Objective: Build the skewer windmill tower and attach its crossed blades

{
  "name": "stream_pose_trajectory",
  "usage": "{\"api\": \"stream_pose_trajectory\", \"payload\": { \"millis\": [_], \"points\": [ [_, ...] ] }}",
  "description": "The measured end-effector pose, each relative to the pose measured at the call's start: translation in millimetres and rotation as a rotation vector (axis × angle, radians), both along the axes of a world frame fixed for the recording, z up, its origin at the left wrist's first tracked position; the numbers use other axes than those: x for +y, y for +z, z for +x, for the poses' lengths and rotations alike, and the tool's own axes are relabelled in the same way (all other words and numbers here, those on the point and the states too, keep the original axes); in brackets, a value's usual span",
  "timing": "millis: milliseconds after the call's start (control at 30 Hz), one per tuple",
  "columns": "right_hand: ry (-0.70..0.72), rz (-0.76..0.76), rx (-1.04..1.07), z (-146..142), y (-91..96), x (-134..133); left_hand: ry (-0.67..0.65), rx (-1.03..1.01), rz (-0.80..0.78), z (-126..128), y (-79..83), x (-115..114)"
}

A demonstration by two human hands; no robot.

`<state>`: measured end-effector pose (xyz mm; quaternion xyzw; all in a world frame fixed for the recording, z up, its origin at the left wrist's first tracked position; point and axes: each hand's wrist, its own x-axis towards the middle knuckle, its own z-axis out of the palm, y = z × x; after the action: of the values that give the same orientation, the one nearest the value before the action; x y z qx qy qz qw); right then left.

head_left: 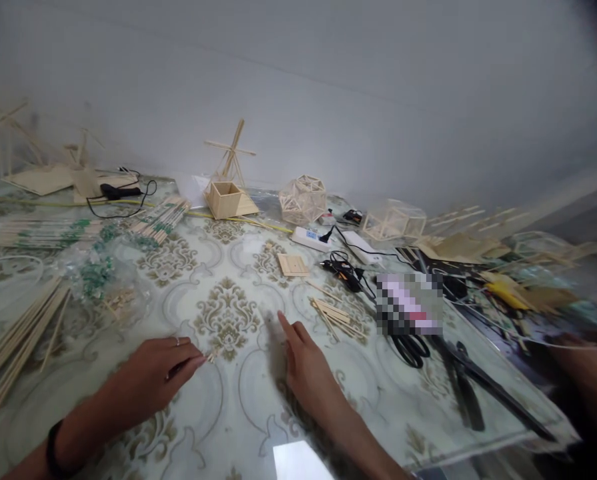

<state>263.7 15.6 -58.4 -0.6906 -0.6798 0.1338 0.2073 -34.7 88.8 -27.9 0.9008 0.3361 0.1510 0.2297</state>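
My left hand (155,373) rests on the patterned table cover (223,293), fingers together, pinching a tiny piece of wooden stick (211,357) at the fingertips. My right hand (305,363) lies a little to the right, edge-on, its fingers stretched forward and nothing visible in them. Just beyond the right hand lies a small bundle of short wooden sticks (334,315). A flat square wooden panel (293,265) lies farther back.
Long sticks (15,337) lie at the left, green-tipped stick bundles (53,230) behind them. At the back stand a wooden box (224,199), a stick windmill (231,155) and a stick polyhedron (303,199). A power strip (311,238), glue gun (344,272) and scissors (458,380) lie right. Another person's arm (585,373) is at the right edge.
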Motion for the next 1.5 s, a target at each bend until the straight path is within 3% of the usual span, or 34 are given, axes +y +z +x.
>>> {"api": "stream_pose_trajectory", "payload": {
  "millis": [100,200,300,400,1033,1333,1400,1500],
  "points": [
    [-0.025,0.064,0.085,20,8.4,-12,0.013,0.012,-0.032,0,3.2,2],
    [-0.160,0.180,0.078,68,10.6,-24,0.028,-0.015,-0.038,0,5.4,3],
    [-0.244,0.159,0.033,112,4.5,-37,0.035,-0.045,-0.040,1,5.2,2],
    [-0.233,0.144,0.024,124,-3.4,-49,0.033,-0.054,-0.044,2,4.1,1],
    [-0.168,0.174,-0.050,86,-13.9,-37,0.026,-0.026,-0.077,0,7.0,3],
    [-0.036,0.025,-0.035,11,-4.2,-2,0.012,-0.031,-0.070,1,3.9,1],
    [0.008,0.006,-0.052,7,-1.7,6,0.019,-0.035,-0.070,0,2.8,2],
    [0.075,0.030,-0.121,26,3.5,21,0.035,-0.037,-0.074,-1,0.9,4]
  ]
}}
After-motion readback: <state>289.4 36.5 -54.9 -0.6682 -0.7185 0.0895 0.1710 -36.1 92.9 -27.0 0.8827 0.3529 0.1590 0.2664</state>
